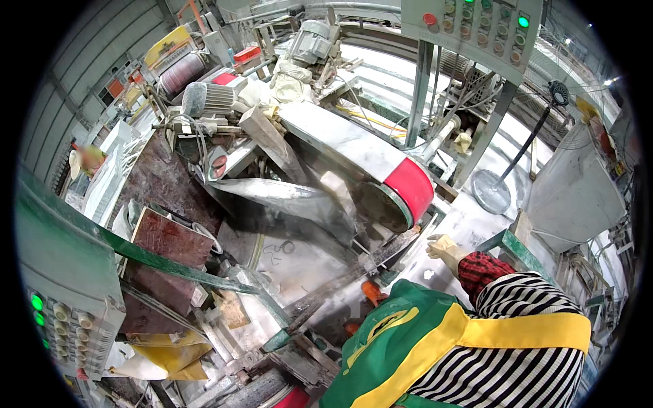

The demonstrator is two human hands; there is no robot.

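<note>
At the lower right of the frame a person in a striped shirt and green apron with yellow straps [476, 333] bends toward a grinding machine. This seems to be a co-worker, so the camera wearer's own hands are not in the picture and I cannot tell their state. The co-worker's cream-gloved hand [445, 248], coming out of a red sleeve, is open with the fingers spread. It hovers just beside the far end of the long stone strip [333, 289] and grips nothing that I can see. An orange-gloved hand [371, 292] is lower, touching or very near the strip, but the apron and the dust hide whether it is closed on it. The strip lies slanted in the middle of the frame, from the lower centre up to the wheel with the red sanding belt [410, 187], on the wet, dusty table [299, 262]. It probably handles as heavy, stiff and brittle, and its narrow length can snap if it is lifted from one end. The dust also makes it slippery, so it is better held with two hands well apart, from under its long edges. Dark red stone slabs [166, 248] lean at the left, near a control box with green lamps [58, 319].
</note>
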